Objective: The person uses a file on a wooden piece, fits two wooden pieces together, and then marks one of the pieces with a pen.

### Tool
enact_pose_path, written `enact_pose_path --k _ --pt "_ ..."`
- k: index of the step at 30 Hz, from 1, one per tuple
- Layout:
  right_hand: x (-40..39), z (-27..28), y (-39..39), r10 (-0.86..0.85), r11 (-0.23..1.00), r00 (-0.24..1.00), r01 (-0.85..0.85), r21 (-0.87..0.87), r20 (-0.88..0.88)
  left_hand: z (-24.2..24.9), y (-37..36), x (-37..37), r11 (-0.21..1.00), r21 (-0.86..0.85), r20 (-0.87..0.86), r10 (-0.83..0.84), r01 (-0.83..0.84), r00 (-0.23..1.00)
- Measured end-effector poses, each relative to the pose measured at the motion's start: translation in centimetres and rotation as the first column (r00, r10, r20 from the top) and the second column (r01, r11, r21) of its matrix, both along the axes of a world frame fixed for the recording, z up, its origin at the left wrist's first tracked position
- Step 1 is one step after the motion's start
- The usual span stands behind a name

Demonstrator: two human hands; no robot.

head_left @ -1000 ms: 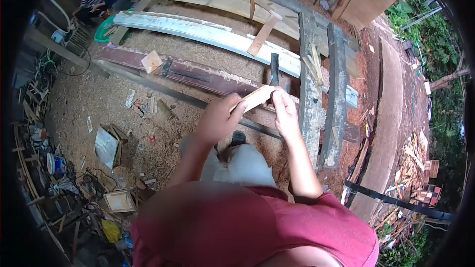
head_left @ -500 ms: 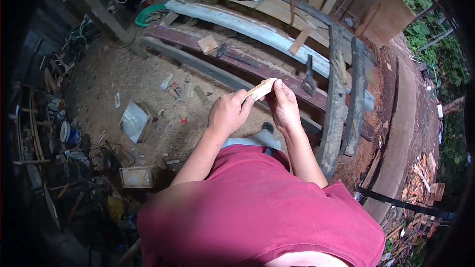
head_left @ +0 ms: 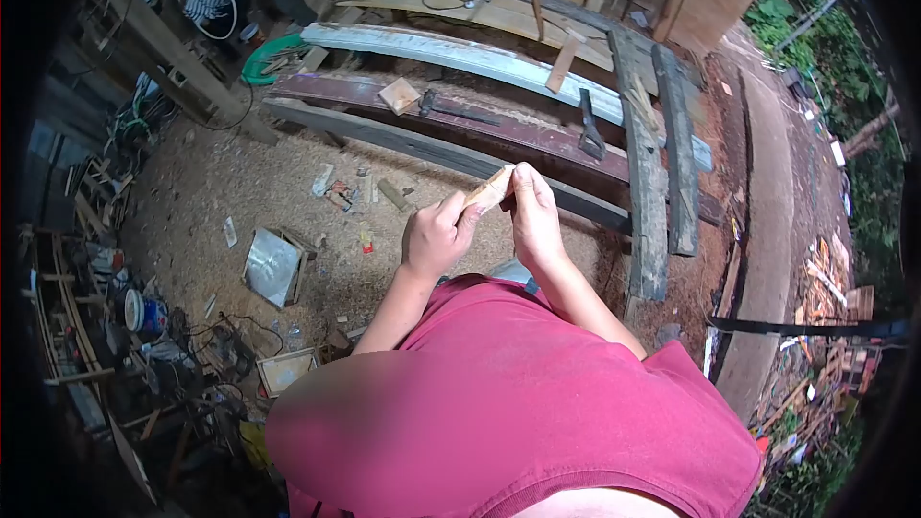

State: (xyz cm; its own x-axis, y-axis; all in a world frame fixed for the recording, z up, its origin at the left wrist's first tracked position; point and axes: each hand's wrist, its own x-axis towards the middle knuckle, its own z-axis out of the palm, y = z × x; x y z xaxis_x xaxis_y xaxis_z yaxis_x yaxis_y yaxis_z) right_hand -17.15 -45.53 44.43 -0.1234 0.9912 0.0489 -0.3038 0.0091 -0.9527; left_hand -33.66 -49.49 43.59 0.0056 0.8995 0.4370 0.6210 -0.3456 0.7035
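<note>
A small pale piece of wood (head_left: 490,190) is held up between both hands, in front of the red shirt. My left hand (head_left: 437,239) grips its lower left end with thumb and fingers. At its upper right end, my right hand (head_left: 534,216) pinches it. Beyond the hands, a hammer (head_left: 459,112) lies on the dark red beam (head_left: 355,94), with a square wood block (head_left: 398,96) to its left. A dark metal tool (head_left: 590,129) rests on the beams to the right.
Behind are a white beam (head_left: 451,56) and a plank bench (head_left: 460,6) bearing power tools. Two dark posts (head_left: 645,182) lie crosswise at right. A metal-topped box (head_left: 272,266) stands on the littered floor. A person in striped clothing (head_left: 209,4) is at the upper left.
The view has shifted, and the bench and beams appear further up and left. Both hands still hold the wood piece, which sits slightly lower and further left in view.
</note>
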Motion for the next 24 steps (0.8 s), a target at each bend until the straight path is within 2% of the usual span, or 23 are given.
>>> enact_pose_path --k 4,7,8,9,11,12,15,19,24 --pt "1.6 1.2 1.2 0.069 0.998 0.981 -0.07 -0.002 0.183 0.4 1.1 -0.1 0.998 -0.048 0.039 -0.043 0.045 0.998" --pt "4.1 3.0 3.0 0.24 0.97 0.933 -0.242 -0.027 0.267 1.1 2.1 -0.4 0.994 -0.102 -0.057 -0.055 0.049 0.997" --pt "4.2 3.9 2.6 0.184 0.981 0.945 -0.195 0.013 0.269 1.6 2.3 -0.4 0.992 -0.117 -0.11 -0.055 0.042 0.992" --pt "5.6 4.2 3.5 0.211 0.967 0.852 -0.254 0.026 0.479 1.7 2.5 -0.3 0.991 -0.123 -0.124 -0.075 0.059 0.989" --pt "6.9 4.4 5.1 0.204 0.906 0.72 -0.395 0.15 0.663 1.9 2.9 -0.4 0.986 -0.14 -0.156 -0.114 0.093 0.981" --pt "6.9 4.8 5.3 0.129 0.887 0.672 -0.407 0.218 0.729 2.1 3.1 -0.3 0.982 -0.161 -0.169 -0.121 0.094 0.978" --pt "6.2 5.8 5.6 0.073 0.897 0.54 -0.404 0.182 0.838 2.4 3.4 0.2 0.974 -0.209 -0.207 -0.131 0.087 0.97" --pt "5.4 3.3 6.1 -0.092 0.876 0.596 -0.333 0.35 0.798 1.4 4.2 0.4 0.975 -0.215 -0.244 -0.115 0.062 0.963" --pt "4.7 2.5 6.5 -0.184 0.845 0.653 -0.277 0.458 0.735 0.4 4.6 0.6 0.978 -0.207 -0.268 -0.082 0.026 0.96"
